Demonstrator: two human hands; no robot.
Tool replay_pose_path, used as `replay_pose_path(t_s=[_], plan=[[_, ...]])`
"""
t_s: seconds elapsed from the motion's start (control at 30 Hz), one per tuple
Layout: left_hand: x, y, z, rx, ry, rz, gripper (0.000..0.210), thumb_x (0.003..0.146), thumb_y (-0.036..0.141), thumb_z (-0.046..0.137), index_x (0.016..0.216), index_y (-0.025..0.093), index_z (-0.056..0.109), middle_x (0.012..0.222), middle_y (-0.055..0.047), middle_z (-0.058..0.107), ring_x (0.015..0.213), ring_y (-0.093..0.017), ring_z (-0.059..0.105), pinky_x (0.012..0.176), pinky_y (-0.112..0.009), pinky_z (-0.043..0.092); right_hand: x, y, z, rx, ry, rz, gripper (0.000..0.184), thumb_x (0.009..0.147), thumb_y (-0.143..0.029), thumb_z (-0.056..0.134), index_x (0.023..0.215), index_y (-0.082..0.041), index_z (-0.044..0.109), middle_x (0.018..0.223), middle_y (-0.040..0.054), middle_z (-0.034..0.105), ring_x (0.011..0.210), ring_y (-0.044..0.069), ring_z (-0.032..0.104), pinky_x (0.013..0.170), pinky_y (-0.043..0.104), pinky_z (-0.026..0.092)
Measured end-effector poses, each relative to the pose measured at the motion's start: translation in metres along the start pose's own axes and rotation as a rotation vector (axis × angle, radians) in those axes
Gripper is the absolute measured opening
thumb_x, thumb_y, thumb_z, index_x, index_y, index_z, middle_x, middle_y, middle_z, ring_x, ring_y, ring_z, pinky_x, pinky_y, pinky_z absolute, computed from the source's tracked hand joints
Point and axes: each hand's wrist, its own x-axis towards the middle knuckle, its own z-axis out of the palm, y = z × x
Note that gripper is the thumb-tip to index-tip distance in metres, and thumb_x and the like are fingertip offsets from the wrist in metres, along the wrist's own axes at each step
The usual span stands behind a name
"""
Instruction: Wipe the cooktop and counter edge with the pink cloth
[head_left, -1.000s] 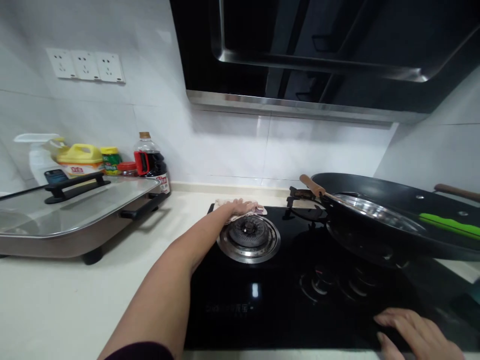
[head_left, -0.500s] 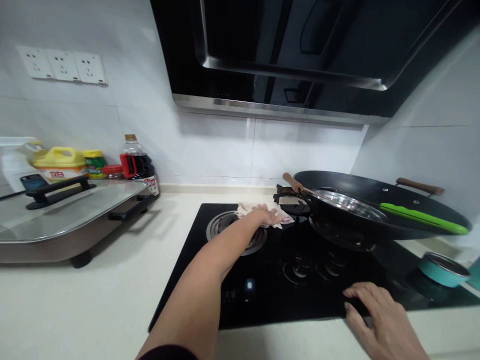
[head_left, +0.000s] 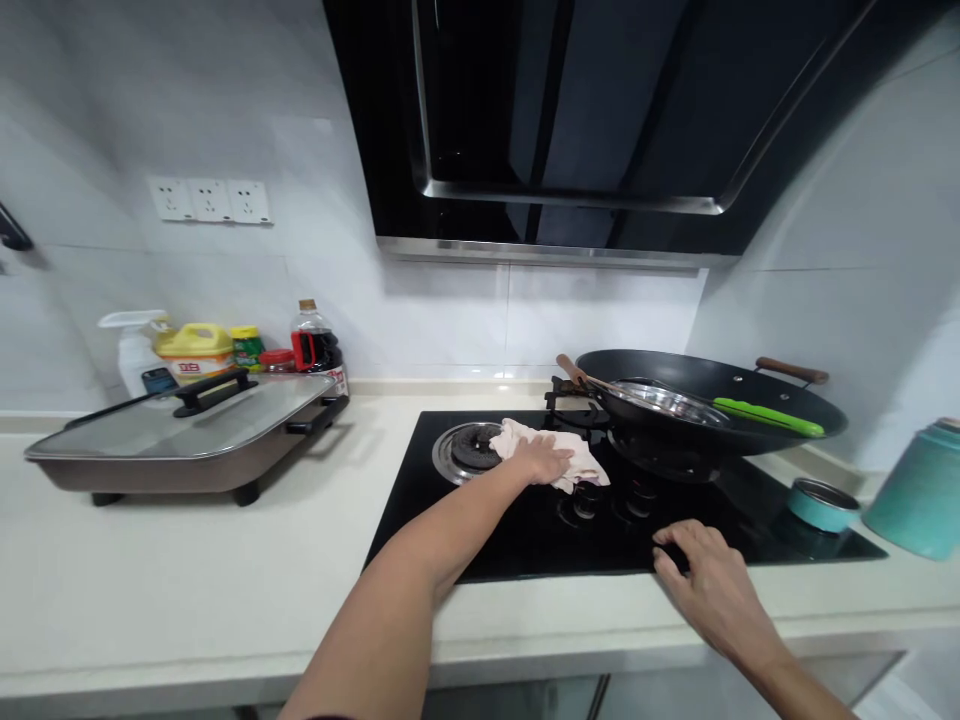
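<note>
My left hand [head_left: 541, 460] presses down on a pale pink cloth [head_left: 585, 455], gripping it against the black glass gas cooktop [head_left: 480, 550]. The cloth lies just right of the left burner [head_left: 474, 447] and partly overlaps its ring. Close to the cloth's lower edge are the control knobs [head_left: 586, 500]. Near the cooktop's front edge rests my right hand [head_left: 705, 580], its fingers loosely bent and the thumb apart, with nothing in it.
A large wok [head_left: 750, 375] holding a metal bowl and a green-handled utensil sits on the right burner. Beyond it are a teal tin [head_left: 823, 505] and a teal canister [head_left: 919, 490]. An electric pan [head_left: 187, 440] stands left, bottles behind it. A range hood [head_left: 555, 225] hangs above.
My left hand has slid the cloth forward and right, off the back of the cooktop toward the knobs. The view has drawn back. My right hand stays by the front edge.
</note>
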Motion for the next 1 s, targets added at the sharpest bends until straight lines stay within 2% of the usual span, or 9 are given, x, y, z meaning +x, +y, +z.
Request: replay_pose_path(t_s=[0.17, 0.3, 0.57, 0.67, 0.87, 1.0], plan=[[-0.042, 0.016, 0.012, 0.0, 0.021, 0.034, 0.06, 0.105, 0.056, 0.024, 0.162, 0.042, 0.037, 0.178, 0.003, 0.016, 0.163, -0.032, 0.013, 0.128, -0.062, 0.011, 0.002, 0.0, 0.002, -0.041, -0.015, 0.011, 0.028, 0.094, -0.04, 0.045, 0.097, -0.025, 0.068, 0.108, 0.0069, 0.069, 0.1, 0.027, 0.06, 0.082, 0.041, 0.044], [-0.072, 0.023, 0.018, 0.004, 0.033, 0.026, 0.061, 0.105, 0.053, 0.023, 0.164, 0.04, 0.035, 0.178, 0.001, 0.015, 0.163, -0.032, 0.013, 0.127, -0.065, 0.01, 0.002, -0.001, 0.001, -0.066, -0.04, 0.016, 0.029, 0.095, -0.039, 0.044, 0.1, -0.024, 0.069, 0.112, 0.0075, 0.069, 0.105, 0.028, 0.06, 0.085, 0.041, 0.043], [-0.105, 0.039, 0.031, 0.019, 0.081, -0.058, 0.064, 0.105, 0.049, 0.025, 0.166, 0.03, 0.031, 0.176, -0.009, 0.022, 0.16, -0.039, 0.017, 0.124, -0.069, 0.016, 0.002, -0.012, -0.005, -0.131, -0.072, 0.048, 0.03, 0.097, -0.036, 0.045, 0.104, -0.024, 0.071, 0.115, 0.0083, 0.068, 0.107, 0.028, 0.058, 0.088, 0.041, 0.042], [-0.117, 0.045, 0.034, 0.021, 0.101, -0.087, 0.063, 0.105, 0.048, 0.022, 0.164, 0.029, 0.034, 0.175, -0.011, 0.025, 0.159, -0.04, 0.019, 0.122, -0.07, 0.019, 0.002, -0.015, -0.008, -0.136, -0.078, 0.057, 0.03, 0.097, -0.035, 0.045, 0.105, -0.024, 0.072, 0.114, 0.0083, 0.068, 0.106, 0.027, 0.058, 0.088, 0.04, 0.042], [-0.152, 0.052, 0.04, 0.025, 0.111, -0.09, 0.062, 0.105, 0.05, 0.021, 0.161, 0.03, 0.04, 0.174, -0.01, 0.026, 0.16, -0.038, 0.019, 0.123, -0.067, 0.021, 0.002, -0.016, -0.01, -0.124, -0.087, 0.077, 0.033, 0.096, -0.036, 0.045, 0.107, -0.023, 0.074, 0.118, 0.0098, 0.068, 0.109, 0.029, 0.057, 0.09, 0.042, 0.043], [-0.181, 0.064, 0.045, 0.022, 0.094, -0.025, 0.063, 0.104, 0.051, 0.024, 0.162, 0.031, 0.038, 0.176, -0.008, 0.021, 0.161, -0.037, 0.015, 0.123, -0.067, 0.019, 0.001, -0.016, -0.009, -0.122, -0.09, 0.108, 0.036, 0.095, -0.039, 0.045, 0.108, -0.024, 0.075, 0.121, 0.0104, 0.067, 0.111, 0.031, 0.057, 0.093, 0.046, 0.043]])
